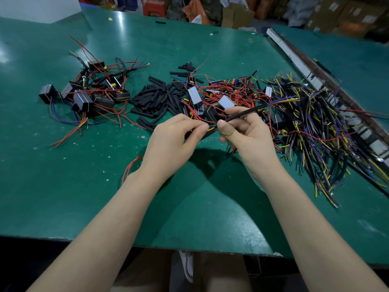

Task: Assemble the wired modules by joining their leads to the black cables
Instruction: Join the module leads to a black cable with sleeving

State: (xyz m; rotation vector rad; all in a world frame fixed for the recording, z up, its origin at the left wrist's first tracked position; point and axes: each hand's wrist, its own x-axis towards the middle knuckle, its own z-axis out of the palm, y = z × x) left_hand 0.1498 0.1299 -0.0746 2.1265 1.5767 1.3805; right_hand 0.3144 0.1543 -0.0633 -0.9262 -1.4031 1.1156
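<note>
Above the green table, my right hand pinches a black cable whose blue, yellow and purple leads point up and right. My left hand pinches a yellow lead and a short black sleeve at the cable's near end. The two hands meet fingertip to fingertip. A red wire loops out from under my left wrist. What my left palm holds beneath is hidden.
Black wired modules with red leads lie at the left. Black sleeve pieces are heaped in the middle, loose modules with red wires behind my hands, a cable pile at the right, beside a metal rail.
</note>
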